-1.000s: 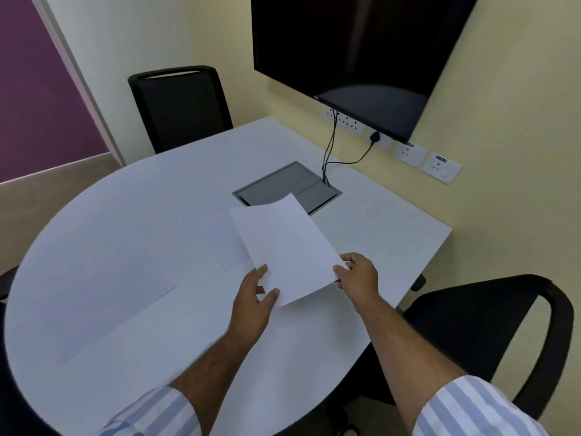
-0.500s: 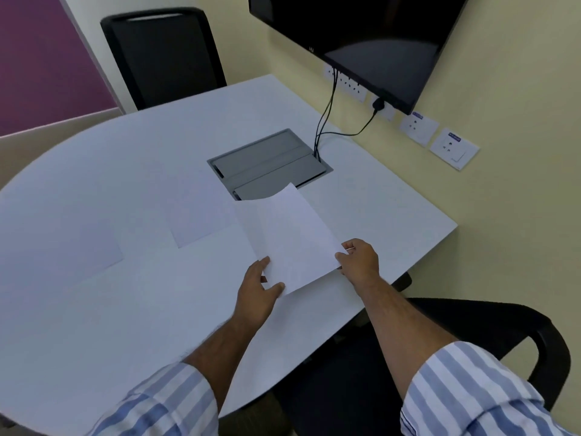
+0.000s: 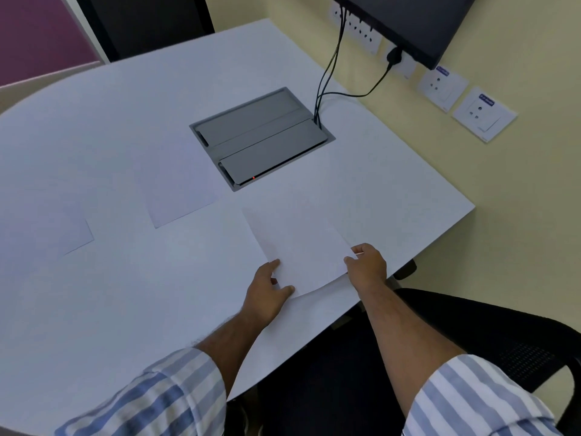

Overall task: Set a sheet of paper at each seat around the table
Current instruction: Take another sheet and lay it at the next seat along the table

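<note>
Sheet held at the table edge, in front of the black chair (image 3: 471, 335).

The left hand (image 3: 267, 297) and right hand (image 3: 367, 265) each pinched a near corner of a plain white sheet (image 3: 298, 243); its near edge bowed upward, its far part lay on the table (image 3: 94, 136), just short of the grey cable box (image 3: 261, 136).

Monitor (image 3: 405, 23) — cut off by top edge.

the white table (image 3: 103, 309) carries 3 sheets: the left sheet (image 3: 67, 229), the middle sheet (image 3: 179, 196), the near sheet (image 3: 298, 247), beside a grey cable hatch (image 3: 261, 138).
</note>
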The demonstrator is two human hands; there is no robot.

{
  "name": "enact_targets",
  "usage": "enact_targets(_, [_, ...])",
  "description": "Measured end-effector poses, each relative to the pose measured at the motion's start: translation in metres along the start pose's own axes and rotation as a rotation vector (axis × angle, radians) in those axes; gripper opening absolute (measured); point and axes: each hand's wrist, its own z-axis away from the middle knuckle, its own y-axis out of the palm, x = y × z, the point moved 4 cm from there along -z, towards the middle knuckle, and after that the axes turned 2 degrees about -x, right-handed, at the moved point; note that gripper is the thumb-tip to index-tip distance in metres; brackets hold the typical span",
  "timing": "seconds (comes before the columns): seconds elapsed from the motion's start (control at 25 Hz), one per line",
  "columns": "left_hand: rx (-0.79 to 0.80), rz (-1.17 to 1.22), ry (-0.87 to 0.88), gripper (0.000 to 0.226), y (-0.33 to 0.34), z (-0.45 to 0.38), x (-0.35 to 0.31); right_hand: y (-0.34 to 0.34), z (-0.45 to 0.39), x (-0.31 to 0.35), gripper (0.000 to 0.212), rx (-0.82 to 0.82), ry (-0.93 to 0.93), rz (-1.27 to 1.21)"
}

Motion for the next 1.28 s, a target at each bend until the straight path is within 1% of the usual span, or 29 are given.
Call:
enact_targets(0.2, [0.042, -0.012, -0.025, 0.071, 0.008, -0.005, 0.007, 0.002, -0.009, -0.015, 0.037, 0.003, 0.003, 0.07])
enact_targets(0.36, [0.052, -0.181, 0.038, 0.063, 0.007, -0.006, 0.007, 0.004, -0.011, -0.014, 0.042, 0.012, -0.007, 0.116])
enact_targets(0.52, [-0.053, -0.394, 0.115, 0.045, -0.005, -0.013, 0.007, 0.007, -0.008, -0.01, 0.047, 0.016, -0.007, 0.167])
enact_targets(0.6, [-0.093, -0.487, 0.181, 0.043, -0.009, -0.021, 0.003, 0.007, -0.009, -0.009, 0.048, 0.011, -0.002, 0.18])
enact_targets(0.64, [-0.107, -0.541, 0.225, 0.046, -0.011, -0.025, 0.0, 0.006, -0.009, -0.008, 0.05, 0.003, 0.0, 0.177])
enact_targets(0.72, [-0.093, -0.654, 0.287, 0.061, -0.013, -0.035, -0.003, 0.005, -0.009, -0.007, 0.053, -0.034, -0.018, 0.199])
enact_targets(0.8, [-0.052, -0.747, 0.3, 0.076, -0.013, -0.044, -0.001, 0.007, -0.005, -0.003, 0.054, -0.052, -0.098, 0.29])
enact_targets(0.84, [-0.045, -0.771, 0.298, 0.079, -0.014, -0.047, 0.001, 0.011, -0.002, 0.0, 0.054, -0.03, -0.164, 0.349])
enact_targets(0.96, [-0.072, -0.768, 0.279, 0.072, -0.015, -0.05, 0.009, 0.027, 0.011, 0.004, 0.055, 0.109, -0.393, 0.552])
enact_targets(1.0, [-0.078, -0.777, 0.274, 0.07, -0.015, -0.05, 0.012, 0.032, 0.015, 0.004, 0.056, 0.151, -0.441, 0.616])
enact_targets(1.08, [-0.07, -0.815, 0.274, 0.071, -0.015, -0.051, 0.017, 0.041, 0.021, 0.002, 0.061, 0.196, -0.471, 0.705])
enact_targets(1.28, [-0.072, -0.812, 0.271, 0.077, -0.014, -0.053, 0.014, 0.041, 0.019, 0.006, 0.065, 0.164, -0.44, 0.734])
